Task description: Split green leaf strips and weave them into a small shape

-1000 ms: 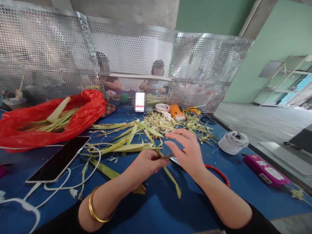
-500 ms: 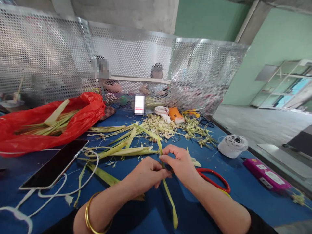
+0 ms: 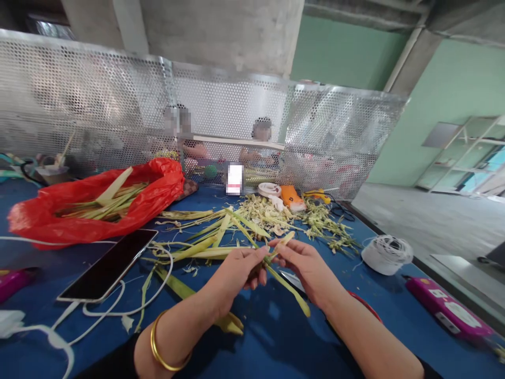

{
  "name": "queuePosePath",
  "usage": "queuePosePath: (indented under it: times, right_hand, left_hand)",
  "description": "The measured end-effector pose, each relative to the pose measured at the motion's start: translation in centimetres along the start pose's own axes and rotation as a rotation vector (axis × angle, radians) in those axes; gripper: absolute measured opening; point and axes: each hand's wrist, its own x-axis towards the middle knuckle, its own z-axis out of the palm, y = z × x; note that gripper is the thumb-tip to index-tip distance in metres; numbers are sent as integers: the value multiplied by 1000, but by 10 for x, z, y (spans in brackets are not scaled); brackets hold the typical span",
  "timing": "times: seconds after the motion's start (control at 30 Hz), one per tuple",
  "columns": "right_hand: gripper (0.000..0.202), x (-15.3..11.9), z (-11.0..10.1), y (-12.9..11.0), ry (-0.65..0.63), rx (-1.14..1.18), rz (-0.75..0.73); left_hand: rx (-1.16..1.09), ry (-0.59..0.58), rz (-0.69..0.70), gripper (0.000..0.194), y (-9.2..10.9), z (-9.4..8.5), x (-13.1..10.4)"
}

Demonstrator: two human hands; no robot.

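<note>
Head view: one left hand (image 3: 239, 269) and one right hand (image 3: 305, 261), thumbs and fingers pinched together on one long pale-green leaf strip (image 3: 292, 293) at the clock's centre; one crinkled red plastic bag (image 3: 92, 228) at ten o'clock; one flat black-screened phone (image 3: 106, 271) at nine; one round white string roll (image 3: 387, 258) at three; one pair of red-handled metal scissors (image 3: 294, 281) at four, partly hidden

At left on the bench (image 3: 252, 360), leaves (image 3: 114, 200) lie in the bag (image 3: 47, 223), the phone (image 3: 108, 267) before it. Scraps (image 3: 262, 211) lie right of the bag, the tape roll (image 3: 269, 189) behind, the held strip (image 3: 290, 289) before. Along the right edge, a packet (image 3: 444, 305) lies before the twine (image 3: 386, 259).
</note>
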Motion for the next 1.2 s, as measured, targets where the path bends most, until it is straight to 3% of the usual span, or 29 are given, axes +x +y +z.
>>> queuePosePath:
  times: [0.07,0.23,0.37,0.5,0.57,0.63,0.73,0.8,0.9,1.2]
  right_hand:
    - [27,-4,4,-2,-24,-51,-34]
    - [25,-4,6,-5,61,-253,-122]
    - [23,0,1,-7,64,-408,-206]
    - [16,-11,-6,-14,440,-712,-697]
    - [6,-20,-5,-15,531,-833,-921]
    - [14,-26,1,-11,393,-935,-959]
    - [24,-25,12,2,103,-991,-716]
    - [26,-21,18,11,27,-924,-552]
    - [26,-17,23,17,-15,-778,-447]
    - [32,-19,23,8,-129,-835,-615]
  left_hand:
    - [39,-1,10,41,-3,1,1]
    - [209,-37,86,41,-3,6,-2]
    - [98,-34,66,35,-3,5,-2]
    - [-109,-22,98,35,-5,0,0]
    - [-193,1,129,37,-5,-2,0]
    - [-291,34,158,40,-6,-2,1]
    - [-405,73,193,45,-9,-1,3]
    - [-433,103,188,44,-10,1,4]
    - [-450,143,166,44,-10,3,4]
    - [-545,201,113,38,-5,5,0]
